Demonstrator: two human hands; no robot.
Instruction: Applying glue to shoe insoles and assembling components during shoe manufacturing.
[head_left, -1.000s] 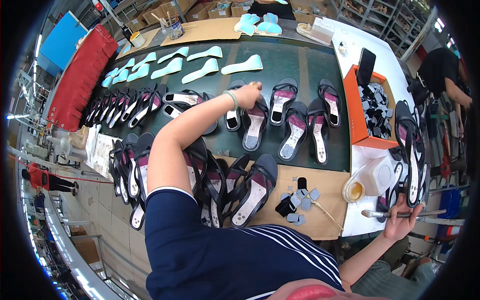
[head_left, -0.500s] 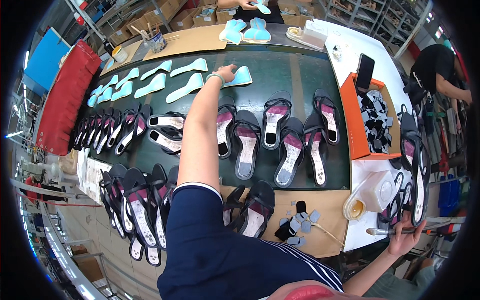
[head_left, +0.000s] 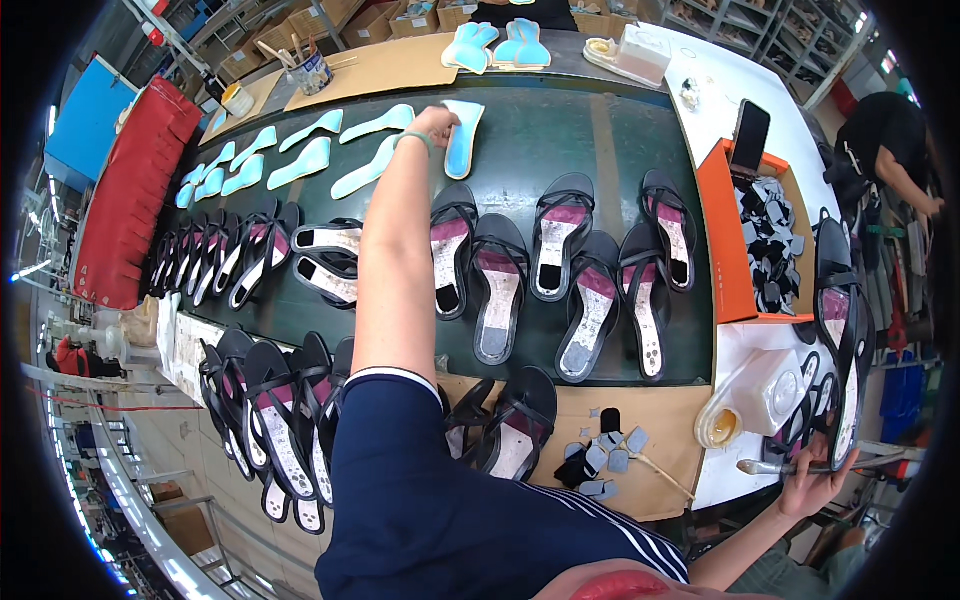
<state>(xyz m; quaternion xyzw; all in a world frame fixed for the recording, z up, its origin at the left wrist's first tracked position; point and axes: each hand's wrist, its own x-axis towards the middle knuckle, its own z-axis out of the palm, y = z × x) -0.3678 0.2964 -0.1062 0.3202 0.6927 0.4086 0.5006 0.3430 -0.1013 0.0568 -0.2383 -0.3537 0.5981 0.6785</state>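
Note:
At the far side of the green bench, my left hand (head_left: 434,126) pinches the edge of a light-blue insole (head_left: 461,142). More blue insoles (head_left: 299,164) lie in two rows to its left. Out at the right, my right hand (head_left: 812,488) grips a brush (head_left: 765,467) and the end of a black strappy sandal (head_left: 840,335), which stands tall above the fingers. Several black sandals with pinkish-purple and pale footbeds, one of them a sandal (head_left: 497,290) in the middle, rest on the bench nearer to me. My left forearm hides part of the bench.
An orange box (head_left: 718,245) of small dark pieces stands at the right, a phone (head_left: 750,138) leaning at its far end. Near it is a glue pot (head_left: 718,428). Grey pads (head_left: 597,460) lie on cardboard. Sandals (head_left: 280,420) crowd the near left; a can of brushes (head_left: 312,72) stands far left.
The insole at my left hand has swung from a slanted position to nearly upright in view, its narrow end toward me. At the far edge, another person's hand with an insole has gone from view.

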